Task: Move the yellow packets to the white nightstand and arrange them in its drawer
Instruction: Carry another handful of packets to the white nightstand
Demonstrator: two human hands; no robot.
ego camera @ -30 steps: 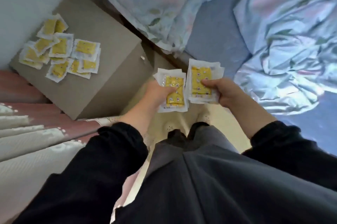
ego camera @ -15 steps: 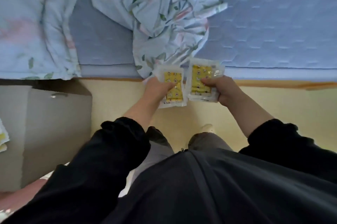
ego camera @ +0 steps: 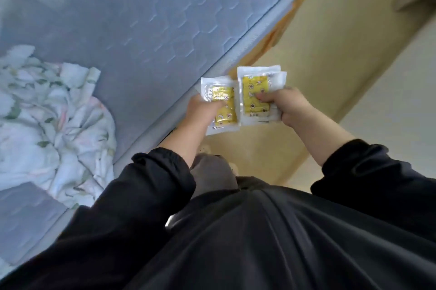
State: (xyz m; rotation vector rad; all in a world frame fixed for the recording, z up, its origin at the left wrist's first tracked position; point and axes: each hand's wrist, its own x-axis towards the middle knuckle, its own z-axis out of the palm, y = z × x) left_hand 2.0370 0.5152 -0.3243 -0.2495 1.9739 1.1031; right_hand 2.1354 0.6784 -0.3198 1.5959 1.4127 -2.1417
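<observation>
head view: left hand (ego camera: 203, 112) pinches one packet stack (ego camera: 220, 106), right hand (ego camera: 286, 106) grips another stack (ego camera: 256, 96), side by side above the floor (ego camera: 330, 58) beside the bed (ego camera: 141, 30). nightstand not in view; carrying underway, drawer arranging all left.

I cannot count the yellow packets (ego camera: 221, 105) in the left hand (ego camera: 200, 112), nor those in the right hand (ego camera: 290, 108); the fingers under them are hidden. Their print is too small to read. The floral blanket (ego camera: 54, 124) is blurred and cut by the left edge.
</observation>
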